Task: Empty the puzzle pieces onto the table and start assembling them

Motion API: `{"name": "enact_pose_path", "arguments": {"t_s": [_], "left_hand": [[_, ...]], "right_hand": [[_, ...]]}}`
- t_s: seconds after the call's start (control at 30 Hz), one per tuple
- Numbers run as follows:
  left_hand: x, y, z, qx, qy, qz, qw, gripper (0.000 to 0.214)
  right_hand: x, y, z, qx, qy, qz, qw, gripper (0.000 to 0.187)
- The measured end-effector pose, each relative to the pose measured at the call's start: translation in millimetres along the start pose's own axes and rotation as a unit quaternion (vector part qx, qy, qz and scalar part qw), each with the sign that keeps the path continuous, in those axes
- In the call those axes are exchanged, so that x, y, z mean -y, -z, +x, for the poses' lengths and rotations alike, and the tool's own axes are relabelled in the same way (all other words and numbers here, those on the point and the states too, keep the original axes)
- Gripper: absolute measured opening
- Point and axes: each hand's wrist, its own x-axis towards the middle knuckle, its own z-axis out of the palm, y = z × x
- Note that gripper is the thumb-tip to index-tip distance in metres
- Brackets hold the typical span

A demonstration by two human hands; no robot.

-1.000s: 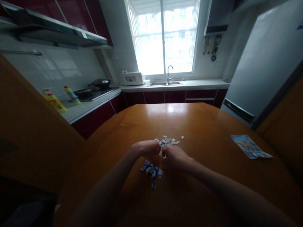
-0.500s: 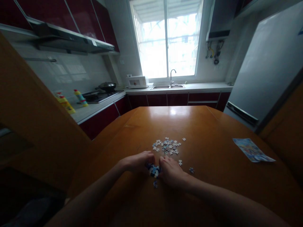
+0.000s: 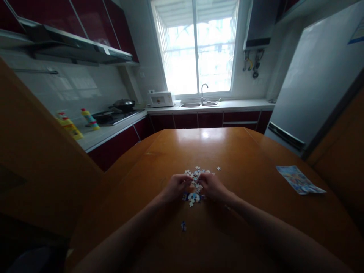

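Whereas half a second ago both hands were around it, the joined puzzle section (image 3: 194, 197) now lies uncovered on the wooden table (image 3: 250, 163), just nearer than the hands, so attention seems to have passed from the joined part to the loose pieces. Its long axis runs left to right, roughly in line with the table's far edge, the blue-and-white printed side up; the view is too dim and small to tell which way the picture on it points. A pale loose-looking piece (image 3: 191, 204) sits at its near edge, though whether it is joined I cannot tell. Farther off, the left hand (image 3: 179, 185) and right hand (image 3: 212, 185) stand at the near part of the puzzle-piece pile (image 3: 196, 174), fingers curled in, the two sets of tips facing each other across a narrow gap; whether either pinches a piece cannot be told. A stray blue piece (image 3: 183, 226) lies alone on the near side. Well to the right is a creased colour-printed sheet (image 3: 298, 180); beyond the table are the sink (image 3: 190, 105), the white microwave (image 3: 161, 99) and, left, a lidded wok (image 3: 124, 105).
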Motion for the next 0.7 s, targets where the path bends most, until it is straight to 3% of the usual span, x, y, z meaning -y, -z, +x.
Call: {"name": "enact_pose_path", "arguments": {"t_s": [0.13, 0.37, 0.53, 0.7], "left_hand": [[3.1, -8.6, -0.8, -0.056, 0.01, -0.031, 0.998, 0.027], [-4.4, -3.1, -8.3, -0.09, -0.033, -0.013, 0.995, 0.026], [1.0, -2.8, -6.9, -0.134, -0.008, 0.004, 0.991, 0.026], [5.1, 6.3, -6.8, -0.074, -0.077, 0.089, 0.99, 0.021]], "right_hand": [[-12.4, 5.9, 4.4, -0.028, 0.007, 0.045, 0.999, 0.018], [-14.9, -0.4, 2.9, -0.056, 0.051, 0.143, 0.987, 0.023], [-21.6, -1.4, 4.2, -0.082, 0.039, 0.113, 0.989, 0.023], [-23.5, 5.9, 4.1, -0.076, 0.037, -0.009, 0.996, 0.021]]}}
